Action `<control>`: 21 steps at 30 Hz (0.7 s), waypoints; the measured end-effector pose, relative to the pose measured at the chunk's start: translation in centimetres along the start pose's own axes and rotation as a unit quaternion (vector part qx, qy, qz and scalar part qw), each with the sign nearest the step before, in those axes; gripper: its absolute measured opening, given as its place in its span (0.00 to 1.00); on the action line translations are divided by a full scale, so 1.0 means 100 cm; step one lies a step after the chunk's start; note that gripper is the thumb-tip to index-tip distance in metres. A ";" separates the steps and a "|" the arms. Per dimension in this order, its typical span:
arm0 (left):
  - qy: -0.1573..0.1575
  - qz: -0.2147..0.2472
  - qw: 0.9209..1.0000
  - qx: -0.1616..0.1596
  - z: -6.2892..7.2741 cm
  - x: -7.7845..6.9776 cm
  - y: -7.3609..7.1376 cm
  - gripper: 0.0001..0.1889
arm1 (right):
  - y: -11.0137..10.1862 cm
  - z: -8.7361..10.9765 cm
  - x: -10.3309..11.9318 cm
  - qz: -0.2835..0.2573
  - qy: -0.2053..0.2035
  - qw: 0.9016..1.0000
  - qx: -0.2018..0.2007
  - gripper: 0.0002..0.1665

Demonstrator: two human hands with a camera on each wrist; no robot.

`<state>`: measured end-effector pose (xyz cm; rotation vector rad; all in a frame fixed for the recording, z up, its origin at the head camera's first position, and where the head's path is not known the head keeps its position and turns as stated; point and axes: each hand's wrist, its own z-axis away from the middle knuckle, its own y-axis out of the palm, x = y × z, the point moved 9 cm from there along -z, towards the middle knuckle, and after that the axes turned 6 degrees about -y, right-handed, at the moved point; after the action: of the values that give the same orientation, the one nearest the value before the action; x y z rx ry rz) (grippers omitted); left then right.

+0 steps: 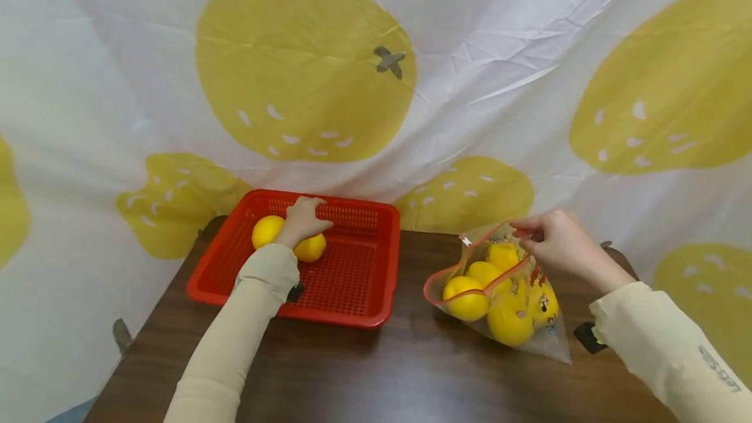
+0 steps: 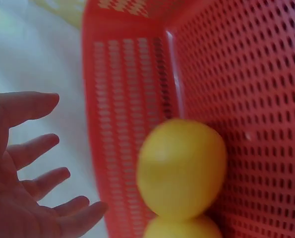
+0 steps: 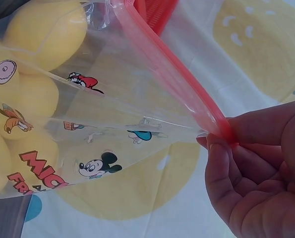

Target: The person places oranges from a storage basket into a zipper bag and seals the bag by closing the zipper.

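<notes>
My left hand [image 1: 303, 219] is over the red plastic basket [image 1: 384, 273], fingers spread and nothing held. Below it in the basket lie two lemons, one lemon [image 1: 267, 232] to the left and another lemon [image 1: 311, 249] partly behind the wrist. In the left wrist view they touch, the upper lemon [image 2: 182, 168] near the basket wall. My right hand [image 1: 561, 240] pinches the red zip edge of a clear zip bag [image 1: 552, 346] between thumb and fingers. The bag's mouth gapes toward the basket. Several lemons [image 1: 467, 299] fill it. Cartoon prints show on its side in the right wrist view.
Basket and bag stand on a dark brown wooden table [image 1: 411, 371], a strip of tabletop between them. A white cloth [image 1: 470, 83] with large yellow fruit prints hangs right behind the table.
</notes>
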<state>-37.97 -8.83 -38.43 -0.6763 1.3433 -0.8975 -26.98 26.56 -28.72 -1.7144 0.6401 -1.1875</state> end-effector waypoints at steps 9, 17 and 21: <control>-0.032 -0.036 0.998 0.038 -0.008 0.028 0.018 0.32 | 0.002 0.004 -0.002 -0.004 0.001 1.000 -0.007 0.21; -0.075 -0.028 0.995 0.059 -0.012 0.042 0.032 0.37 | 0.003 0.004 -0.002 -0.014 -0.001 1.000 -0.008 0.21; -0.088 -0.035 0.993 0.072 -0.012 0.045 0.037 0.38 | 0.002 0.003 -0.002 -0.010 -0.009 1.000 -0.014 0.20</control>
<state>-38.56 -10.63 -44.02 -0.6761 1.0932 -0.9587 -26.75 26.78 -29.08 -1.7571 0.6336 -1.1812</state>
